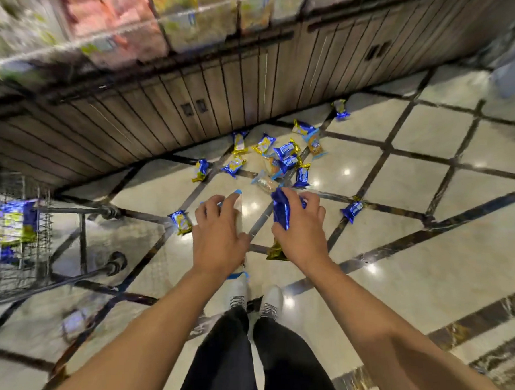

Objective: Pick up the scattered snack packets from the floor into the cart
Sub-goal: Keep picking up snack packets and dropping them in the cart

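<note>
Cart (17,237) left of floor packets (281,157)

The right hand (301,222) grips a crinkled blue foil snack packet (281,209); the left hand (218,231) holds a pale packet (238,204) above the tiled floor (402,247), a wire cart (20,237) at left.

arms: bare, no sleeves | trousers (229,363): black, loose | shoes (272,301): white, dark-patterned laces

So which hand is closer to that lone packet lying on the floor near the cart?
Left. The left hand is just right of that packet; the right hand, gripping a blue packet, is farther right.
</note>
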`<state>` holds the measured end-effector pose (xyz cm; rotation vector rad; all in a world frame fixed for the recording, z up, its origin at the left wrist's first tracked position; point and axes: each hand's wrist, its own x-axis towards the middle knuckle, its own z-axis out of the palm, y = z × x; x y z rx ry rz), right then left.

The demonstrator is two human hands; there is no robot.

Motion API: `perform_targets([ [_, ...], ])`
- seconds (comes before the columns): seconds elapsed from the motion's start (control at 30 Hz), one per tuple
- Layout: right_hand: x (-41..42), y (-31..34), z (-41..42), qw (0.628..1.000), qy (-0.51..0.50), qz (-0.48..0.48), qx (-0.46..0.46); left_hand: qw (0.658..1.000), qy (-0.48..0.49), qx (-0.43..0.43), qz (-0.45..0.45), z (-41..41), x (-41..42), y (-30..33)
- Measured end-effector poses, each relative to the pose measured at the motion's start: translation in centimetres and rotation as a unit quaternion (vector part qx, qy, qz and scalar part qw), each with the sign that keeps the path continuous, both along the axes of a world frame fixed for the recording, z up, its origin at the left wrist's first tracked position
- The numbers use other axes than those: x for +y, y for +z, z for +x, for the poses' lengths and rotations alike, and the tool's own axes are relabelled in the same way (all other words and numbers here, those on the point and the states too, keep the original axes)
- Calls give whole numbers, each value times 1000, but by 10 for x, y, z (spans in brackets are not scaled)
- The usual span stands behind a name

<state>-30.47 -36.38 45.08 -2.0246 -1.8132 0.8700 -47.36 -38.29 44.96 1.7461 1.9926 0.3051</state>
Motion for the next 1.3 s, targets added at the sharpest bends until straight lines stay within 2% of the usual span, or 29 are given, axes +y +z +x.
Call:
perform_targets([
  [0.2,15,63,-36,997,78,19,8,994,88,13,61,-44,-25,60],
  [0.4,0,102,-107,984,173,47,9,980,180,27,77,-100,-60,95],
  [0.7,-58,131,-257,948,306,74,38,948,304,50,75,-214,-148,135],
  [1.0,-140,143,-417,904,412,97,53,908,408,55,73,-343,-254,147],
  [1.3,-168,141,-543,865,491,92,54,868,490,38,74,-445,-300,151],
])
